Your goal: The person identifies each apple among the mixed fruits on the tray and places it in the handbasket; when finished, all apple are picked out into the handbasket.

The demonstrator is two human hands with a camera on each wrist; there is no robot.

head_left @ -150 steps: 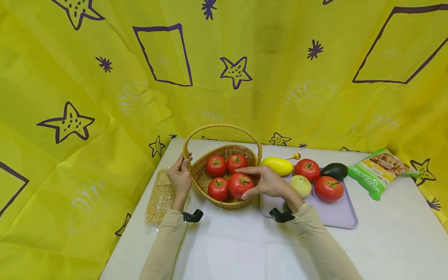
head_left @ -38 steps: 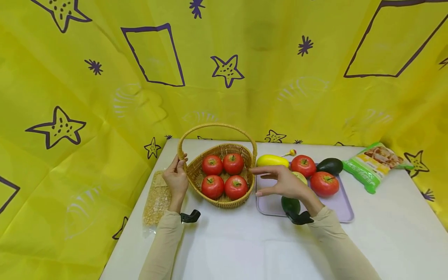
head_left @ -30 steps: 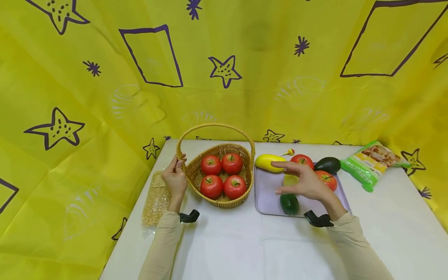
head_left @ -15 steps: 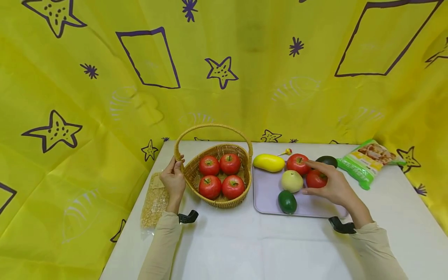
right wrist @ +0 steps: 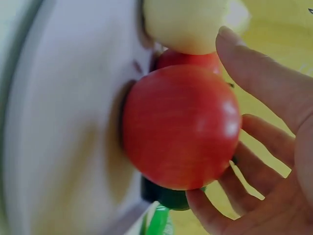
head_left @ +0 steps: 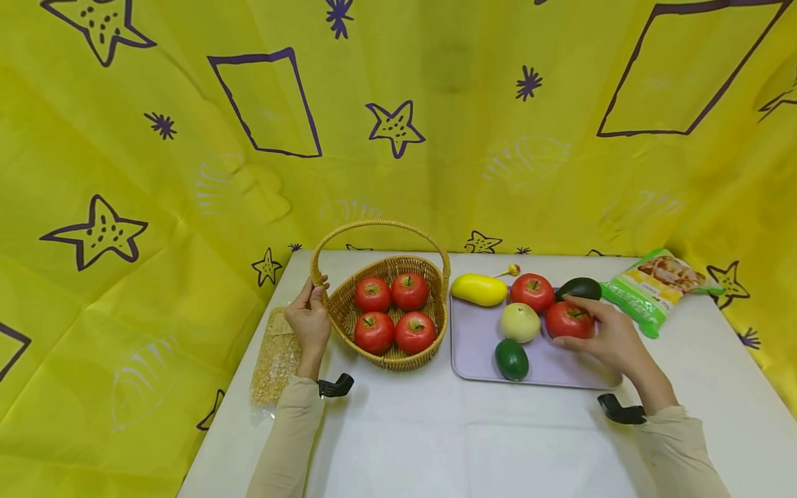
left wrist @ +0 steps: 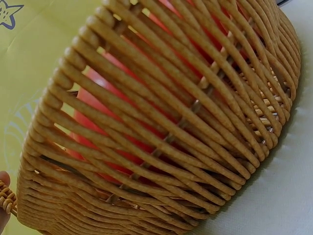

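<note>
With curled fingers, my left hand (head_left: 308, 318) grips the left foot of the arched handle of a wicker basket (head_left: 396, 361). Several red apples (head_left: 373, 333) lie inside it. In the left wrist view the basket's woven side (left wrist: 161, 132) fills most of the picture. At the right, my right hand (head_left: 613, 342) is spread around a red apple (head_left: 568, 320) on a lilac tray (head_left: 560, 375). In the right wrist view this apple (right wrist: 181, 127) rests on the tray, the thumb stands off it, and the other fingers are partly behind it.
Also at the tray are another red apple (head_left: 532, 292), a pale round fruit (head_left: 520, 323), a yellow mango-like fruit (head_left: 478, 290), a green avocado (head_left: 512, 360) and a dark one (head_left: 579, 288). A green food bag (head_left: 660, 287) lies right, a bag of yellow grains (head_left: 276, 360) left.
My right hand first let go of an apple in the basket, then moved right over the tray to the apple there. The left hand has kept its grip on the handle.
</note>
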